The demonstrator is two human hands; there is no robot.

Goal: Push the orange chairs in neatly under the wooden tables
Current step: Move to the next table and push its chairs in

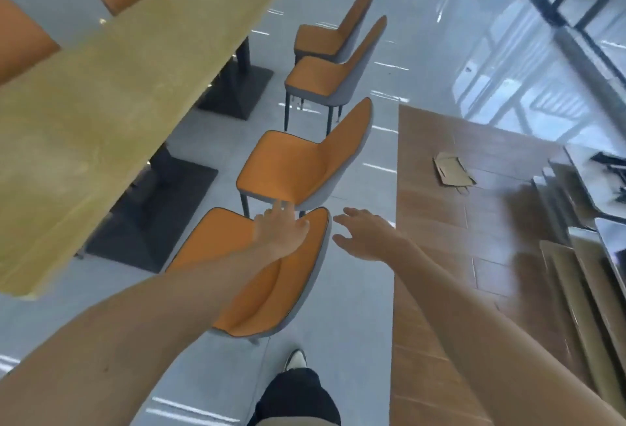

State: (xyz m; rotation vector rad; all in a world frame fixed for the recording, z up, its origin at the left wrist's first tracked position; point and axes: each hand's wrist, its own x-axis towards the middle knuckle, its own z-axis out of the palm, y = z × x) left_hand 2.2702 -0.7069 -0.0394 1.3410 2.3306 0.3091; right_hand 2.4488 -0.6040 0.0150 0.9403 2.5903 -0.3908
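Head view: the left hand [281, 227] lies spread over the top of the nearest chair [250, 273] backrest — gripping nothing firmly that shows. The right hand [362, 234] hovers open beside it. The chair stands just outside the bench [111, 86]. No legible writing.

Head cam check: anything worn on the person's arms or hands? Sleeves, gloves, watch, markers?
Nothing worn as far as the frame shows. Both forearms are bare from the bottom edge of the picture up to the wrists: no sleeves in view. The left hand and the right hand have no gloves, and no watch, bands, rings or tracking markers show. Motion blur softens the fingers, so very small items could be missed.
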